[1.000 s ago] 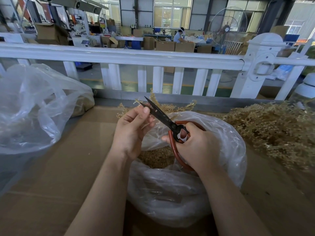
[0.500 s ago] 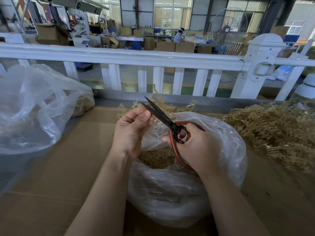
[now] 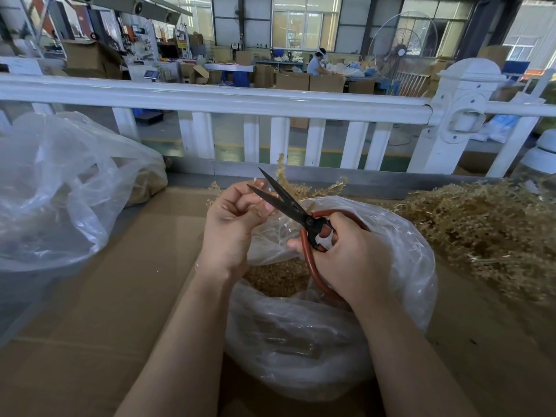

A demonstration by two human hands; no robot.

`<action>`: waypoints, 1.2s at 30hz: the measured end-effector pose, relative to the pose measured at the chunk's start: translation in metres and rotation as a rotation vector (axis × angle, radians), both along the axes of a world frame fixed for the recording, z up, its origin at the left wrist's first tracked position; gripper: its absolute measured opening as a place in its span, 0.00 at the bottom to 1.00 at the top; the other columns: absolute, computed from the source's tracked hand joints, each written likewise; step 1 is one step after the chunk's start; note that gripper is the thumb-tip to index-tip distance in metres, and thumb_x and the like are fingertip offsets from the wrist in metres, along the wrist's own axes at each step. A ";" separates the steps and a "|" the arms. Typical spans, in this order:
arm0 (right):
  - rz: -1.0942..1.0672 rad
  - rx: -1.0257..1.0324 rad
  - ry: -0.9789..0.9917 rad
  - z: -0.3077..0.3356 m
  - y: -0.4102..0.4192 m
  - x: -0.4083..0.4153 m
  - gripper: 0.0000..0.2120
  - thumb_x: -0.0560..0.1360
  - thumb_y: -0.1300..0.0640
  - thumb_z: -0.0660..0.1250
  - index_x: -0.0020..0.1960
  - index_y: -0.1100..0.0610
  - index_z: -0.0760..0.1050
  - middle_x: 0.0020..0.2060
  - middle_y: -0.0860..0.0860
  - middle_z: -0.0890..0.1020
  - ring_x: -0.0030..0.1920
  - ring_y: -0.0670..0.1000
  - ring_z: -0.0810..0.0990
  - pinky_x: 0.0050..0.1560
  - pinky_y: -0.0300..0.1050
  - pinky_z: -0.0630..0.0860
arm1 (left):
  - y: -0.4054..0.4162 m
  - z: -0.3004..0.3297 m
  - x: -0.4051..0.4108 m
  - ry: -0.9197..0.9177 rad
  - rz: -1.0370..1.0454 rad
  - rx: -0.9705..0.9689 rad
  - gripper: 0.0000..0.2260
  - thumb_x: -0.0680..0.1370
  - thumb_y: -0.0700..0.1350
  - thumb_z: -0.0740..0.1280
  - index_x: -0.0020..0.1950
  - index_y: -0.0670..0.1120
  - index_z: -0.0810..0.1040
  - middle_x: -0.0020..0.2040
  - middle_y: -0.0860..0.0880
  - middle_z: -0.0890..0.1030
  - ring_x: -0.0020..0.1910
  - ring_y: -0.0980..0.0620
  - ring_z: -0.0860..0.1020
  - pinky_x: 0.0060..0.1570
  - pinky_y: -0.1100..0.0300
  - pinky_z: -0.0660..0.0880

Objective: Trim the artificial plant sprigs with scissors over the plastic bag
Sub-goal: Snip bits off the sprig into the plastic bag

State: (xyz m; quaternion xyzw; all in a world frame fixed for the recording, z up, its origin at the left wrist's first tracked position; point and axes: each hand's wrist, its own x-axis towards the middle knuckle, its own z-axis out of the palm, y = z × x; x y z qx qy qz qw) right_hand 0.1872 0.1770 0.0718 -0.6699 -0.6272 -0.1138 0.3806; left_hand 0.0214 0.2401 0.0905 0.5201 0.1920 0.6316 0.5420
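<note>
Plastic bag [image 3: 301, 341] centre, sprig pile [image 3: 487, 233] right, fence [image 3: 240, 100] behind.

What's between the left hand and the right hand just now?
In the head view, the open black blades of the scissors span from the right hand toward the left hand, above the plastic bag.

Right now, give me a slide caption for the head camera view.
Right hand opens red-handled black scissors beside a tan artificial sprig pinched by the left hand, above the clear plastic bag.

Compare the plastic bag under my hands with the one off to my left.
The plastic bag under the hands sits rounded with its mouth open upward; the left bag lies slumped and crumpled. The first shows tan trimmings at its centre, the second at its far end. Both are clear plastic resting on cardboard.
</note>
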 end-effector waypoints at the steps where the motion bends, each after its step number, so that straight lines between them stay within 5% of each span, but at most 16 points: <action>1: -0.002 -0.005 -0.002 0.000 0.000 0.000 0.30 0.65 0.20 0.56 0.41 0.47 0.73 0.36 0.39 0.78 0.36 0.42 0.75 0.36 0.38 0.75 | 0.000 0.000 0.000 0.006 0.003 -0.003 0.12 0.73 0.26 0.66 0.52 0.40 0.78 0.34 0.53 0.83 0.34 0.61 0.80 0.39 0.68 0.76; 10: -0.008 -0.032 -0.026 0.001 0.001 0.000 0.27 0.66 0.22 0.59 0.42 0.46 0.74 0.37 0.40 0.79 0.36 0.42 0.76 0.37 0.40 0.77 | -0.003 0.001 -0.001 0.052 0.013 -0.029 0.10 0.74 0.25 0.65 0.45 0.38 0.77 0.33 0.50 0.84 0.33 0.58 0.80 0.35 0.68 0.75; 14: -0.007 -0.009 -0.003 0.002 0.000 -0.001 0.29 0.65 0.19 0.55 0.39 0.46 0.71 0.32 0.38 0.73 0.32 0.38 0.71 0.32 0.33 0.66 | -0.002 0.001 -0.001 0.041 0.009 -0.040 0.08 0.74 0.25 0.65 0.45 0.38 0.77 0.33 0.50 0.83 0.33 0.58 0.80 0.34 0.68 0.74; 21: 0.013 0.057 0.017 0.001 -0.002 -0.002 0.29 0.67 0.20 0.54 0.38 0.46 0.71 0.31 0.38 0.73 0.30 0.36 0.69 0.33 0.29 0.63 | -0.001 0.001 -0.002 0.020 -0.035 -0.037 0.07 0.73 0.28 0.67 0.43 0.40 0.78 0.34 0.48 0.83 0.33 0.57 0.80 0.36 0.68 0.75; 29: 0.034 0.088 0.012 -0.001 -0.002 -0.002 0.28 0.67 0.22 0.58 0.37 0.48 0.74 0.30 0.39 0.75 0.30 0.40 0.72 0.33 0.28 0.63 | 0.001 0.000 -0.005 0.015 -0.045 -0.038 0.05 0.72 0.30 0.69 0.44 0.39 0.79 0.34 0.48 0.83 0.34 0.56 0.80 0.37 0.67 0.76; 36: -0.006 0.041 -0.036 -0.003 0.001 0.000 0.33 0.66 0.18 0.49 0.39 0.47 0.73 0.32 0.39 0.77 0.31 0.40 0.73 0.33 0.36 0.73 | 0.002 -0.002 -0.003 0.104 -0.017 -0.008 0.13 0.73 0.26 0.67 0.36 0.43 0.81 0.33 0.48 0.83 0.32 0.57 0.80 0.36 0.67 0.76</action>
